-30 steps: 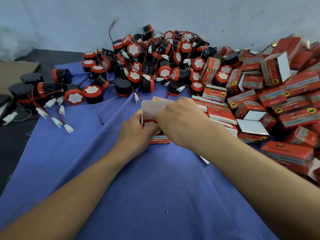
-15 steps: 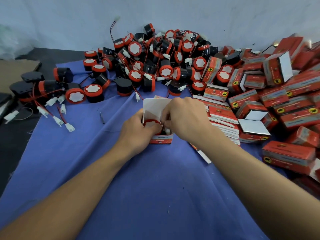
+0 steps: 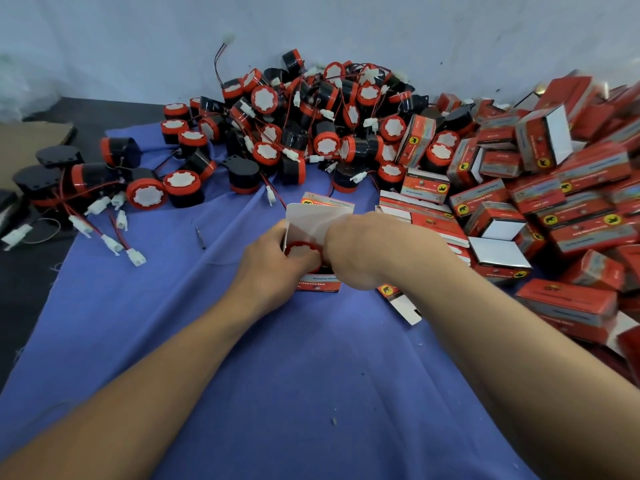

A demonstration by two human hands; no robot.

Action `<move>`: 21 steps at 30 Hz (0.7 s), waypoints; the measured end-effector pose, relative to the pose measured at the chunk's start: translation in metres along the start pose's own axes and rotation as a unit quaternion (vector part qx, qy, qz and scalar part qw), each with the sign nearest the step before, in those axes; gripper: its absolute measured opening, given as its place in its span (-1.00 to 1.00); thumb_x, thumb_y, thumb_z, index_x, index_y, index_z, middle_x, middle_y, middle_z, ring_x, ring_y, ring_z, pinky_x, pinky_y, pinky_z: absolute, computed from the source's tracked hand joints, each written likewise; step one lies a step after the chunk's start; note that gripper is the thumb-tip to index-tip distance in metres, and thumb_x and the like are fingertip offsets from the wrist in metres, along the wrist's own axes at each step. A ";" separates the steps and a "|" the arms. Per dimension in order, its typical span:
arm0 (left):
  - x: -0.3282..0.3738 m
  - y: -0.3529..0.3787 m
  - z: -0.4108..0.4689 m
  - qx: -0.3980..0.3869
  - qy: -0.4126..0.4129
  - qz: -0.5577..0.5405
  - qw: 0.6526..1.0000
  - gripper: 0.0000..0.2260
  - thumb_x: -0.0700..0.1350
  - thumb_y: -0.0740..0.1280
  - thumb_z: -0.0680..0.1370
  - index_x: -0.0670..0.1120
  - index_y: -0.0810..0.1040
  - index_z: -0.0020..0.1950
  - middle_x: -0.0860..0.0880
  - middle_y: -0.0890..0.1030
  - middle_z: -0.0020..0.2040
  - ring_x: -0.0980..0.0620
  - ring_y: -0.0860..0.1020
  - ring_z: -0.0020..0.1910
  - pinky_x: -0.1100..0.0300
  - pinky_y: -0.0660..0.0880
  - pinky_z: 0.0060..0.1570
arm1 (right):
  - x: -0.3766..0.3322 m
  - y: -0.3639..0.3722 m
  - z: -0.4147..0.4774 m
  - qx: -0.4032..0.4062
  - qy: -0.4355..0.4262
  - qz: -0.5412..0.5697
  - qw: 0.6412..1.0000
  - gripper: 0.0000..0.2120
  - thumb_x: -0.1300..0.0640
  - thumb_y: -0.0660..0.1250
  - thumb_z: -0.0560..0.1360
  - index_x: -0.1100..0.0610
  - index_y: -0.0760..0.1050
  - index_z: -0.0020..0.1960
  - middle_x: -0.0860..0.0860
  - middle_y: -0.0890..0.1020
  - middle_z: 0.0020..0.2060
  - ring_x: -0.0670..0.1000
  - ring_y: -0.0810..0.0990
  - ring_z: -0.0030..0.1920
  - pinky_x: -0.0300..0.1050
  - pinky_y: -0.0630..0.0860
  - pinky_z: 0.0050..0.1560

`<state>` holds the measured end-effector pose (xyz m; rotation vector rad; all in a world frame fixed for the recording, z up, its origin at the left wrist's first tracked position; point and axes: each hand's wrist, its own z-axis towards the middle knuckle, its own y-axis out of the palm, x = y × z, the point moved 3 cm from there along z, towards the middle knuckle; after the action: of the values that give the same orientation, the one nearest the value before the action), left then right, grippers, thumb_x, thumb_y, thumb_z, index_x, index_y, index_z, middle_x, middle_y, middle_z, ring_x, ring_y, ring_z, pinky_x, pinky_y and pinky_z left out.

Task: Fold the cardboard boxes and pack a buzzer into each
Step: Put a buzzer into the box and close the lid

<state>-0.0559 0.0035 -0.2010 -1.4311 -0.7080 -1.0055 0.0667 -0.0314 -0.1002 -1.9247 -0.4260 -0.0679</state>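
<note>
Two hands at one open box with one buzzer in it.

The box [image 3: 319,285] stands on the blue cloth [image 3: 277,375], white flap [image 3: 313,220] up, the buzzer [image 3: 300,249] red-rimmed in its mouth. The left hand [image 3: 273,268] grips the box's left side, and the right hand [image 3: 367,251] curls over the right of the mouth. Whether the right hand pinches buzzer or box wall I cannot tell. Behind, the loose buzzers [image 3: 294,133] are heaped against the wall, too many to count. At right a heap of folded boxes [image 3: 554,188] crowds close, with flat ones [image 3: 426,216] stacked just beside the right hand. Bare cloth lies near the viewer, its left edge slanting along a dark surface [image 3: 20,306].
</note>
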 end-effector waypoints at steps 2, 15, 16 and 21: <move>0.000 0.000 -0.001 -0.001 0.000 0.000 1.000 -0.80 0.11 0.42 0.39 0.11 0.60 -0.03 0.21 0.68 -0.16 0.22 0.61 -0.15 0.15 0.54 -0.16 | 0.007 0.009 -0.001 0.086 0.007 0.047 0.995 -0.87 0.23 0.26 0.53 0.05 0.49 -0.15 -0.05 0.45 -0.30 0.03 0.43 -0.32 -0.10 0.34 -0.33; 0.001 -0.001 0.000 0.007 0.001 -0.006 1.000 -0.66 0.14 0.40 0.33 0.16 0.64 0.09 0.23 0.72 -0.02 0.20 0.65 0.03 0.12 0.58 0.07 | 0.004 0.093 0.005 0.260 -0.010 0.792 0.552 -0.73 0.20 0.24 0.65 0.09 0.66 0.23 0.03 0.74 0.09 0.05 0.68 0.18 0.07 0.57 0.28; 0.001 -0.001 0.000 0.008 0.002 -0.004 1.000 -0.65 0.14 0.40 0.34 0.15 0.64 0.11 0.22 0.72 -0.01 0.18 0.65 0.04 0.07 0.59 0.10 | 0.003 0.095 0.007 0.254 -0.015 0.787 0.561 -0.74 0.16 0.22 0.67 0.10 0.65 0.24 0.02 0.74 0.10 0.02 0.68 0.18 0.03 0.56 0.27; 0.003 -0.001 -0.001 0.007 0.004 -0.003 1.000 -0.64 0.15 0.39 0.36 0.14 0.64 0.14 0.20 0.71 0.01 0.17 0.65 0.04 0.04 0.60 0.10 | 0.008 0.100 0.010 0.285 0.002 0.733 0.618 -0.78 0.08 0.27 0.67 0.03 0.66 0.22 -0.11 0.74 0.05 -0.10 0.68 0.14 -0.05 0.58 0.24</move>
<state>-0.0554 0.0020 -0.1982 -1.4122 -0.7122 -1.0081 0.1055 -0.0526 -0.1908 -1.1100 1.1109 1.0135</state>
